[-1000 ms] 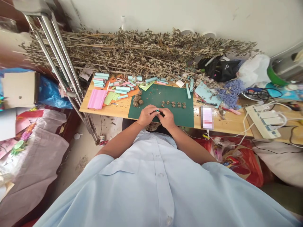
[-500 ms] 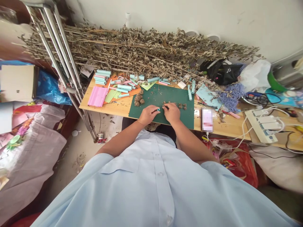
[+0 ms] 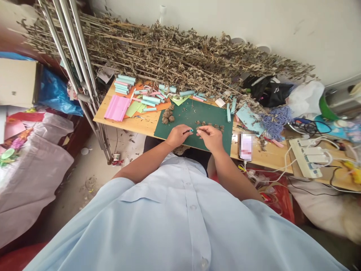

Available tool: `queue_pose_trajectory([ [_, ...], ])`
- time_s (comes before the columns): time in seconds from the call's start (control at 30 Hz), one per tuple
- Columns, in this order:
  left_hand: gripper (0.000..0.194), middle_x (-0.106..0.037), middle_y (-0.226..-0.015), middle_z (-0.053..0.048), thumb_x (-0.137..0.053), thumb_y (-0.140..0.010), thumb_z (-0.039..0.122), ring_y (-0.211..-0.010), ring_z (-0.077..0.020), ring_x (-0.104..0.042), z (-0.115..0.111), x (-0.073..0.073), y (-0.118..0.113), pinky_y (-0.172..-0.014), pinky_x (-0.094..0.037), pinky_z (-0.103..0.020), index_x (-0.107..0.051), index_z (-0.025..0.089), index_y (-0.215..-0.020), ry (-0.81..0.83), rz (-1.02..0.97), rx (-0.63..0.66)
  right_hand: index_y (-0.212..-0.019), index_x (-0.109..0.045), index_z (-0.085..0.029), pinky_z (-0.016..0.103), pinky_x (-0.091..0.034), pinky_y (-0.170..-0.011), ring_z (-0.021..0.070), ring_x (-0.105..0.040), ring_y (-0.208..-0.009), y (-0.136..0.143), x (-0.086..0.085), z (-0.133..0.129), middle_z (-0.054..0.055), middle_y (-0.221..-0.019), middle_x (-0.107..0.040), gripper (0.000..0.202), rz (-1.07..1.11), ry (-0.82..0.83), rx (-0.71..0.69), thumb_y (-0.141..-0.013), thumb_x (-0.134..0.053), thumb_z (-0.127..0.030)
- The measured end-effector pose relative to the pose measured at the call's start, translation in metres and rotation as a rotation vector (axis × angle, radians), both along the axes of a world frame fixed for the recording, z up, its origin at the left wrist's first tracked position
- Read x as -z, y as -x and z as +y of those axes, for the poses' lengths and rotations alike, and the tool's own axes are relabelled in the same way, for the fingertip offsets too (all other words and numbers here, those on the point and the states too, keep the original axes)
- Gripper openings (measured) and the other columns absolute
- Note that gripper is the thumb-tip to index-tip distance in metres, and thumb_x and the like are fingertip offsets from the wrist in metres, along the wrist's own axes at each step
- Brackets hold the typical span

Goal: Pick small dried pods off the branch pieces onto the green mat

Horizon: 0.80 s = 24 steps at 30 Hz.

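My left hand (image 3: 179,136) is closed around a small blue paper tube (image 3: 191,130), of which only the end shows. My right hand (image 3: 211,137) pinches its thumb and forefinger together just right of the tube, apart from it. What those fingertips hold is too small to make out. Both hands are over the front of a green cutting mat (image 3: 191,110). Behind my right hand lies a row of dried plant crumbs (image 3: 221,128). Several brown balls of dried herb (image 3: 168,114) sit on the mat's left part.
Rolled blue paper tubes (image 3: 150,99) and a pink paper sheet (image 3: 117,108) lie on the wooden table's left. Dried stalks (image 3: 169,52) stretch along the back. To the right are a phone (image 3: 246,146), purple yarn (image 3: 275,122) and a power strip (image 3: 306,160). Metal crutches (image 3: 75,56) lean at left.
My right hand has lifted slightly from the crumbs, its thumb and forefinger now pinched and turned toward the tube. My left hand still holds the tube. The camera view has tilted a little.
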<state>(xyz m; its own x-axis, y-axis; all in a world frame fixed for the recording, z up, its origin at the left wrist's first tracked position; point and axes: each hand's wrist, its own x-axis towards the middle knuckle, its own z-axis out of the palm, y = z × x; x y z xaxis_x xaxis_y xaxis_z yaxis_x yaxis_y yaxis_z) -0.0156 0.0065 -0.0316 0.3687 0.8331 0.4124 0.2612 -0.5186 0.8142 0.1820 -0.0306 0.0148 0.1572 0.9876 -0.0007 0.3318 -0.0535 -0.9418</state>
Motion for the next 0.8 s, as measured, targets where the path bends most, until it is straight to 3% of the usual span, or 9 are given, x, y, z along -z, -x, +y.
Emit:
queue_pose_trajectory([
  [0.3, 0.023, -0.078, -0.099, -0.010, -0.065, -0.102, 0.036, -0.094, -0.0199, -0.071, 0.001, 0.002, 0.000, -0.089, -0.055, -0.032, -0.080, 0.019, -0.105, -0.022, -0.005, 0.040, -0.104, -0.079, -0.022, 0.039, -0.063, -0.079, 0.0223, -0.077, -0.081, 0.006, -0.015, -0.003, 0.005, -0.091, -0.081, 0.028, -0.203, -0.079, -0.156, -0.085, -0.072, -0.041],
  [0.8, 0.025, -0.078, -0.101, -0.011, -0.064, -0.102, 0.037, -0.097, -0.0217, -0.071, 0.003, 0.016, -0.004, -0.090, -0.056, -0.034, -0.081, 0.019, -0.108, -0.067, -0.015, 0.018, -0.101, -0.081, -0.026, 0.038, -0.059, -0.075, 0.0239, -0.076, -0.080, 0.009, -0.033, 0.008, 0.003, -0.092, -0.082, 0.018, -0.449, -0.051, -0.315, -0.090, -0.068, -0.032],
])
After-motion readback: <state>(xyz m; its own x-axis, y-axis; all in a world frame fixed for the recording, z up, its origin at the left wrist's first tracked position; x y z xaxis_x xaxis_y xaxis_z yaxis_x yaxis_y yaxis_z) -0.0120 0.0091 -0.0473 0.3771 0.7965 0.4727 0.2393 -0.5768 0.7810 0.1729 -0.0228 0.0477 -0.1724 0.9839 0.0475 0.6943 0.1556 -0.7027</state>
